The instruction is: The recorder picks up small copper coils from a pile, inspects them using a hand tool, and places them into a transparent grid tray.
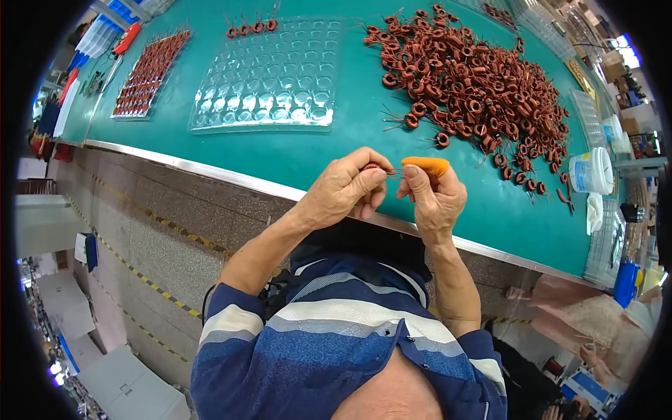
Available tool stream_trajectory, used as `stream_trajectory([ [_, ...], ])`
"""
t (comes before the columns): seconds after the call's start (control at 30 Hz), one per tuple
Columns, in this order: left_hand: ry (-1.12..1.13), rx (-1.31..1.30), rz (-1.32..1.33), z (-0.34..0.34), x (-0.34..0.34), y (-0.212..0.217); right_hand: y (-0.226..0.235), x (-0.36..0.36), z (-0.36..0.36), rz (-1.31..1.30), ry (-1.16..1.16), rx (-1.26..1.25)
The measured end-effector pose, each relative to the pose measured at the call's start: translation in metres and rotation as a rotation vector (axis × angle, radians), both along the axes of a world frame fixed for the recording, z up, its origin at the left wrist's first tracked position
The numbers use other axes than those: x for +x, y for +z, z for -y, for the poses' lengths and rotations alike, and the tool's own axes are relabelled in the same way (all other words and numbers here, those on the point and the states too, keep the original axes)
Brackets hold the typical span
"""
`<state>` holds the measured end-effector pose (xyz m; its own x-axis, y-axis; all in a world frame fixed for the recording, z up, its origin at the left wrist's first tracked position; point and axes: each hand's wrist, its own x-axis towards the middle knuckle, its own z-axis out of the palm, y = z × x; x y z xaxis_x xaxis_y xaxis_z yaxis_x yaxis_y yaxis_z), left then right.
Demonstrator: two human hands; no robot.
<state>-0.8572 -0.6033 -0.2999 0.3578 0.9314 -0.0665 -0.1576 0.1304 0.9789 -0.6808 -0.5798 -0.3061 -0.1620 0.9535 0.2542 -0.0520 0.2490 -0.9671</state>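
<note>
Small reddish-brown wound copper coil ring (373, 168) pinched in left hand (346, 189) fingertips, above the green bench edge. Thin leads pointing toward three o'clock, apparently nipped by right hand (432, 192), orange rubber cot (427, 165) on its forefinger. Loose heap of like coils (469, 84) at one o'clock; clear blister tray (269, 77) at eleven.

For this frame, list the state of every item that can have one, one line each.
Left hand: closed on a small copper coil, pinched at the fingertips.
Right hand: pinching the coil's wire leads; orange finger cot on the index finger.
Clear blister tray: almost empty, a few coils along its far edge.
Left tray: filled with coils in rows.
Coil pile: loose, heaped on the green mat.
White tub: upright.
</note>
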Motion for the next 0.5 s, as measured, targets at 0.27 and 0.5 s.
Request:
stream_trajectory([
  [0.27,0.233,0.047,0.054,0.006,-0.001,-0.003,0.002,0.001,0.007,-0.061,-0.055,-0.207],
  [0.5,0.254,0.448,-0.53,0.003,0.002,0.002,0.001,-0.013,0.004,-0.153,0.181,-0.37],
])
